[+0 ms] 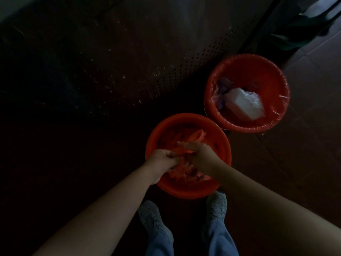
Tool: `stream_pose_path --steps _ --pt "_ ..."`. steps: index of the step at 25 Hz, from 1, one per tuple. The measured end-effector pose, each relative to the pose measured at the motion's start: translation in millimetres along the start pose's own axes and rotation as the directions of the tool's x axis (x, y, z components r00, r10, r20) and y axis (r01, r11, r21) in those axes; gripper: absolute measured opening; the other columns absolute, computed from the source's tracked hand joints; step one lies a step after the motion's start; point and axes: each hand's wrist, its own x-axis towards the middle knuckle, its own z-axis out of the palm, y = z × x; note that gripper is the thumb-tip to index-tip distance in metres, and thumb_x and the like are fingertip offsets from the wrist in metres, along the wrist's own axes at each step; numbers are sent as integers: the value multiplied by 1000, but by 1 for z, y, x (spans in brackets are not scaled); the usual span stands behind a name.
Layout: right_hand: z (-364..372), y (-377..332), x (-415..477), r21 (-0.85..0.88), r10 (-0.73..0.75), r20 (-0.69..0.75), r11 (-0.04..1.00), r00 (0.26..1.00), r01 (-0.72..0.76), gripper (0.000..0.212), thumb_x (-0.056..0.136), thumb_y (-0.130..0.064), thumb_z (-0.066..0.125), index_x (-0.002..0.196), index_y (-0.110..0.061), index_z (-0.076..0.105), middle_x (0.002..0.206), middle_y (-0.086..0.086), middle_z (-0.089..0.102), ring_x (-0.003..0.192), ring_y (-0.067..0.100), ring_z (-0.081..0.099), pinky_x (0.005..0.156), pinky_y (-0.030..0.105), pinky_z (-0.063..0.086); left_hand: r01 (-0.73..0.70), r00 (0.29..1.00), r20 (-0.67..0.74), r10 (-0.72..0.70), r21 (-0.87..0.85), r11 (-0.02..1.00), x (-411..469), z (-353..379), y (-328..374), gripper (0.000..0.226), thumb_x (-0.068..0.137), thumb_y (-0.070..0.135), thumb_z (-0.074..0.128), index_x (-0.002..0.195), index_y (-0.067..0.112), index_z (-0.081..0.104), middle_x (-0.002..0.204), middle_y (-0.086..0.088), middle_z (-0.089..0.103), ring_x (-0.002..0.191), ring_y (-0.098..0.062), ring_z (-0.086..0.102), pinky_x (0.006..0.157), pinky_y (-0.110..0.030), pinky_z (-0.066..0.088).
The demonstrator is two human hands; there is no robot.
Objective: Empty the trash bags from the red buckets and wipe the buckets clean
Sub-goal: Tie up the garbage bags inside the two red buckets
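Note:
Two red buckets stand on a dark floor. The near bucket is right in front of my feet. A crumpled clear trash bag is gathered up inside it. My left hand grips the bunched plastic, and my right hand is on the same bunch, fingers stretched left over it. The far bucket stands to the upper right, lined with a clear bag folded over its rim. White packaging and dark scraps lie in it.
A dark perforated metal panel rises behind the buckets. Brown floor tiles spread to the right. A dark green object lies at the top right. My grey shoes stand just below the near bucket. The scene is dim.

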Motion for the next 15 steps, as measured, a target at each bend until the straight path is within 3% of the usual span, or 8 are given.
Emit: stream_pose_path --steps 4,6,8,10,12,15 --pt "-3 1 10 -125 -13 73 992 997 22 51 101 -4 54 146 -28 51 120 5 71 102 12 70 77 12 53 39 998 42 -39 2 999 -3 3 -2 32 94 21 67 115 -3 69 107 -13 75 88 -17 69 77 -25 51" --pt "-2 3 10 -113 -5 93 993 996 16 52 100 -1 52 146 -27 51 110 1 73 93 10 71 71 11 54 50 995 85 -48 -32 998 -6 3 -5 32 98 25 62 117 1 69 112 -12 74 82 -10 64 74 -20 49" --pt "1 6 8 -84 -1 99 996 995 10 55 99 4 50 147 -26 50 99 -5 71 76 5 70 63 12 53 55 993 106 -45 -89 995 -8 2 -7 25 99 16 59 121 5 67 115 -16 72 92 -14 66 75 -20 48" --pt "1 9 6 -86 -1 82 996 997 8 57 99 2 52 148 -26 48 104 0 73 71 0 68 62 11 52 55 994 102 -41 -146 988 -9 2 -8 26 98 6 59 122 9 66 113 -18 72 97 -18 68 78 -23 47" --pt "1 11 7 -106 -8 74 994 997 16 60 99 0 54 151 -29 46 116 3 72 83 2 71 69 12 55 24 996 84 -12 -136 990 -11 4 -8 25 96 7 62 120 11 68 109 -16 74 94 -18 68 76 -23 47" --pt "4 9 6 -133 -50 70 989 996 58 59 99 -3 55 152 -27 45 147 -1 54 120 11 63 91 20 54 -88 996 -32 85 -90 992 -10 13 -10 17 91 9 70 107 10 72 93 -10 74 76 -15 67 66 -22 52"
